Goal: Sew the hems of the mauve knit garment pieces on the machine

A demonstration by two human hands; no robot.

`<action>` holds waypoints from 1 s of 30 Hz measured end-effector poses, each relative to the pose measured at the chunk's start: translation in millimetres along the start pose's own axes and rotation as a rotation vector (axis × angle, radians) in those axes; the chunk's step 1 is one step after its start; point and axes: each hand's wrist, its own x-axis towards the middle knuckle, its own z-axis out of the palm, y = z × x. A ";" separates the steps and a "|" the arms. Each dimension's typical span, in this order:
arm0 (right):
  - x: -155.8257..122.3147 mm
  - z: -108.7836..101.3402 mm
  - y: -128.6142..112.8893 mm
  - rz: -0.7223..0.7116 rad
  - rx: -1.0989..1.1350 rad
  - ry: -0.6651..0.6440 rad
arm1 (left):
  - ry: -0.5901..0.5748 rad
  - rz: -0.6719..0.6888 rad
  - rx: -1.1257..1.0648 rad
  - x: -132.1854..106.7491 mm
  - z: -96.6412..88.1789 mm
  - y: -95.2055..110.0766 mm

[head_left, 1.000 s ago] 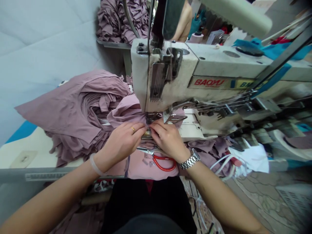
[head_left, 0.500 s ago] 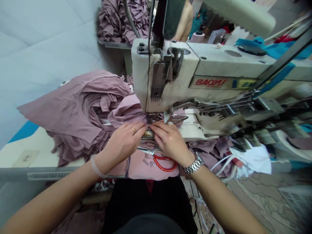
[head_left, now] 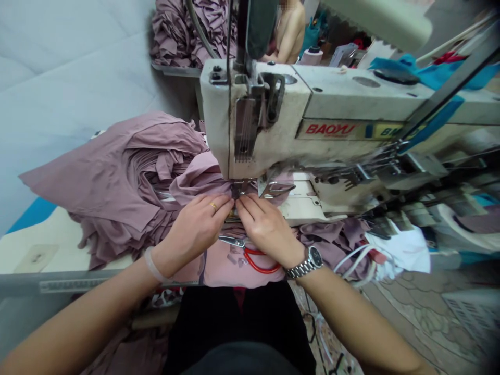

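Just below the right hand (head_left: 265, 226), red-handled scissors (head_left: 253, 260) lie, that hand and the left hand (head_left: 197, 226) pinching mauve fabric (head_left: 195, 179) at a sewing machine (head_left: 253, 120).

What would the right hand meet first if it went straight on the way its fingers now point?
The right hand would probably meet the bunched mauve fabric first, as its fingertips already seem to be at it. Just beyond lies the metal presser foot, though depth there is unclear.

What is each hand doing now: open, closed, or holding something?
Left hand: closed, holding mauve knit fabric.
Right hand: closed, holding the mauve knit fabric.
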 end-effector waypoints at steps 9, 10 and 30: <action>-1.9 -3.2 12.1 -0.050 -0.080 0.029 | 0.021 -0.469 -0.320 34.8 -1.3 -82.8; -2.0 -3.6 12.3 -0.064 -0.097 0.031 | 0.060 -0.534 -0.278 35.5 -1.9 -102.8; 13.1 5.9 83.4 0.563 0.333 -0.084 | -0.032 -0.782 0.116 24.8 -5.8 -205.4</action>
